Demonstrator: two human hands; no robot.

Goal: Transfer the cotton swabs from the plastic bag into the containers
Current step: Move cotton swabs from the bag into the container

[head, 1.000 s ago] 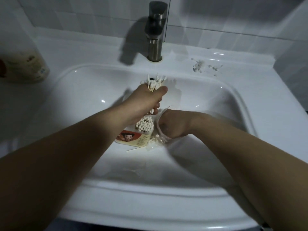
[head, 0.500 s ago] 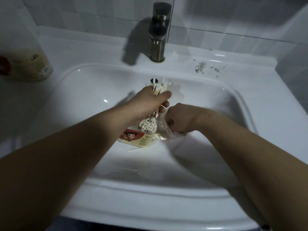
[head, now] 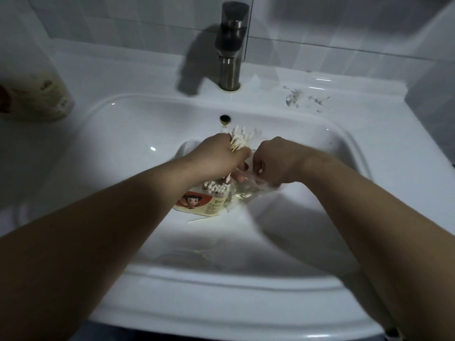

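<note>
A big white sink fills the view. A grey metal tap stands at the far side, and a pale bottle sits blurry at the far left.

Both arms reach into the bowl. The left hand holds a bunch of white cotton swabs. Its fingers are wrapped tight round the sticks, and the tips poke out toward the tap. The right hand is just beside it, with fingers curled and pinching the clear plastic bag.

A cream box with a cartoon face lies in the bowl just near of the hands. It is already packed with swab tips. The bag lies on its right side, touching it. One loose swab lies on the sink floor, near of the box.

I think this is the carrying step: a bunch is out of the bag and must go into the box. Next, the left hand needs to line the sticks up over the box and slide them in. That looks tricky, because the box seems almost full.

A second ago the right hand was low, down in the bag. Now it has come up beside the left hand, which has kept its bunch.
</note>
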